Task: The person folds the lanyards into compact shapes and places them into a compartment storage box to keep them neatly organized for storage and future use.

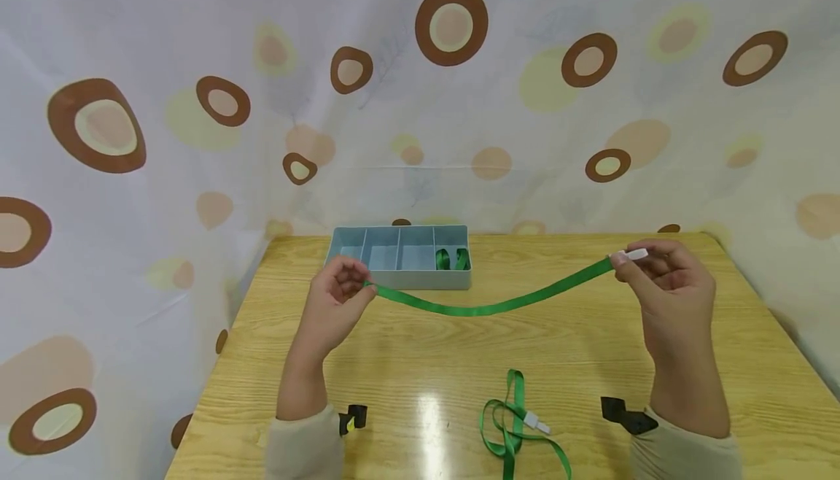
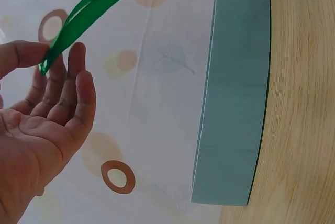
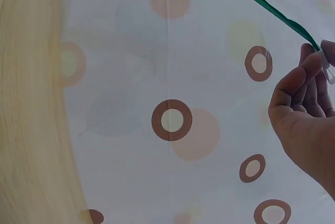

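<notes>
A green lanyard [image 1: 469,311] hangs in a shallow sag between my two hands, above the table. My left hand [image 1: 336,303] pinches one end between thumb and index finger; in the left wrist view the other fingers are spread away from the ribbon [image 2: 84,19]. At the opposite end, my right hand [image 1: 676,283] pinches the lanyard by its white plastic clip [image 1: 635,254]. The right wrist view shows the clip [image 3: 324,62] between thumb and fingertips. Lower down, a second green lanyard [image 1: 515,422] lies loosely looped on the table, its white clip [image 1: 536,422] facing right.
A blue-grey divided box [image 1: 420,280] stands towards the back of the wooden table [image 1: 564,352], behind my left hand. Its rightmost compartment contains rolled green ribbon [image 1: 442,259]. A patterned cloth [image 1: 499,101] hangs behind and beside the table.
</notes>
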Action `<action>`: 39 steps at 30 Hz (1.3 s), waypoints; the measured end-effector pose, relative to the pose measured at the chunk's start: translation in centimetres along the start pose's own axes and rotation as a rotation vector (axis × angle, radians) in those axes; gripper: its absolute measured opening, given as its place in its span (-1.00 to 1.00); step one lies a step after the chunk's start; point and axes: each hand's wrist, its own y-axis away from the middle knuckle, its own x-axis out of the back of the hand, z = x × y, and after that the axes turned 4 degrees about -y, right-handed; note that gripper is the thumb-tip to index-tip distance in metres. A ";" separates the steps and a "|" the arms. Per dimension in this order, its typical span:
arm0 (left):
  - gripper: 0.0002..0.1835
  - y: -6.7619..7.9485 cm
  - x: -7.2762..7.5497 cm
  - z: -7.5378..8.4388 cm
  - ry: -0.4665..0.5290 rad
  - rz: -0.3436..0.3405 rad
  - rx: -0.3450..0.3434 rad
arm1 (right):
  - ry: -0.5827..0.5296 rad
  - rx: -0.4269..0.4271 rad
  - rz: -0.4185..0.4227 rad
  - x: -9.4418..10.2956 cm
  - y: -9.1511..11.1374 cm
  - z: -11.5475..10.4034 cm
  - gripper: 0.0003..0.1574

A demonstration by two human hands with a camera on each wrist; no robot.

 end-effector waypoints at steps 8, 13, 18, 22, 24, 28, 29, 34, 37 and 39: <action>-0.72 -0.1 -1.1 0.7 0.071 -0.033 0.066 | 0.059 0.013 0.018 -1.5 0.5 0.9 -0.80; -0.59 -0.4 -1.6 1.1 0.104 -0.028 0.077 | 0.073 0.009 -0.014 -2.5 0.6 1.1 -0.81; -0.56 -0.3 -1.6 1.1 0.073 -0.003 0.042 | 0.122 0.018 -0.073 -3.3 0.7 1.1 -0.80; -0.59 -0.1 -1.5 1.1 0.042 0.005 0.022 | 0.148 0.028 -0.081 -4.1 0.9 1.1 -0.78; -0.61 -0.1 -1.7 1.2 0.036 0.004 0.008 | 0.171 0.021 -0.088 -4.7 0.9 1.1 -0.74; -0.67 -0.1 -2.5 1.6 0.075 -0.007 -0.033 | 0.197 -0.008 -0.132 -6.1 1.2 1.4 -0.71; -0.69 -0.2 -2.8 1.8 0.089 -0.012 -0.043 | 0.202 -0.013 -0.154 -6.4 1.3 1.5 -0.72; -0.73 -0.1 -4.5 2.4 0.138 -0.054 -0.078 | 0.276 -0.014 -0.269 -7.8 2.0 2.6 -0.76; -0.73 0.0 -5.6 2.7 0.143 -0.082 -0.095 | 0.334 -0.028 -0.321 -8.6 2.5 3.3 -0.80; -0.71 0.1 -6.3 2.8 0.139 -0.087 -0.109 | 0.338 -0.054 -0.337 -9.1 2.8 3.8 -0.82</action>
